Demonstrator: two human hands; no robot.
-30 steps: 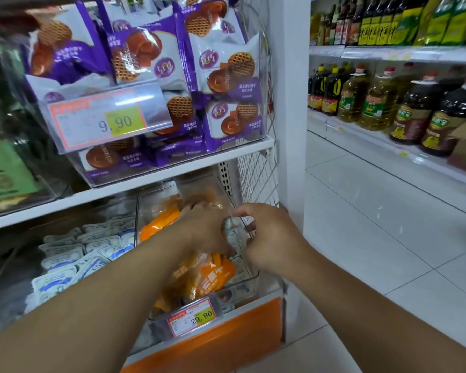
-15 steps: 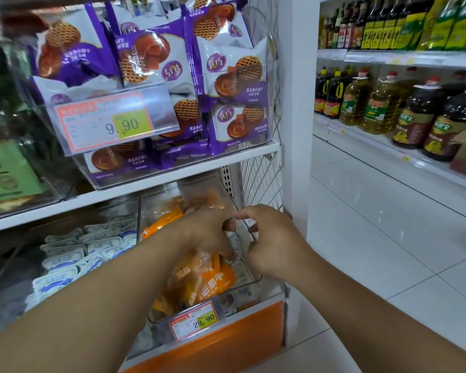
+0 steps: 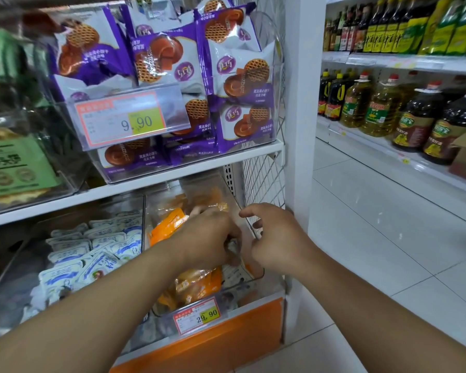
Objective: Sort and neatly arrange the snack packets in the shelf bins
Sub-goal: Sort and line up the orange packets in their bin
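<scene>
1. Both hands reach down into the clear bin (image 3: 242, 208) at the right end of the lower shelf. The left hand (image 3: 210, 238) has its fingers curled down among the orange snack packets (image 3: 197, 285); it looks to be pinching something small and pale at its fingertips, but the blur keeps me from saying what, or whether it truly grips.
2. The right hand (image 3: 273, 238) hovers beside the left, fingers loosely bent and spread, holding nothing I can see. Half a second ago it was pressed close against the left hand; now a small gap shows between them and its fingers have loosened.
3. The orange snack packets lie heaped in that bin, under and in front of the left hand, much as they lay before. A price tag (image 3: 198, 316) reading 29.90 is clipped to the bin's front edge.
4. Just left, a neighbouring bin holds white and blue packets (image 3: 92, 251) in a loose pile.
5. On the shelf above, purple biscuit packets (image 3: 240, 79) stand stacked in a clear bin behind a 9.90 tag (image 3: 124, 121).
6. Farther off to the right, across the tiled floor (image 3: 388, 238), oil bottles (image 3: 379, 106) line another shelf.
</scene>
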